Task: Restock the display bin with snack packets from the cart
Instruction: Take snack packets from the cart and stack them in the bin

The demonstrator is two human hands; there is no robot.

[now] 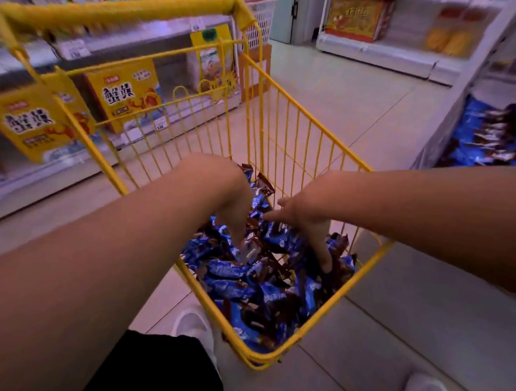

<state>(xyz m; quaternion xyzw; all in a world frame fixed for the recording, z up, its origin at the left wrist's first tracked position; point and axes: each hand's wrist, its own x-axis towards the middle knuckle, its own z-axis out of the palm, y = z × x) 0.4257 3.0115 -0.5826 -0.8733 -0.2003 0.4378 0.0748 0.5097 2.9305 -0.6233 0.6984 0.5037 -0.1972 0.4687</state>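
Reaching both hands into cart (274, 352): left hand (235, 206) and right hand (312, 220) loose-fingered on snack packets (245, 288), gripping nothing yet. Display bin (496, 134) right of cart partly filled; cart pile large, restocking far from done.

A shop aisle under dim, purplish light. Pale tiled floor (332, 88) runs from the middle toward 12 o'clock. At 9 to 10 o'clock a long low shelf (114, 47) carries yellow boxes (127, 93) with a crab picture. At 12 o'clock a white basket (261, 17) stands near a door. At 1 to 2 o'clock white shelves (377, 51) hold an orange box (358, 15) and blurred yellow packs.
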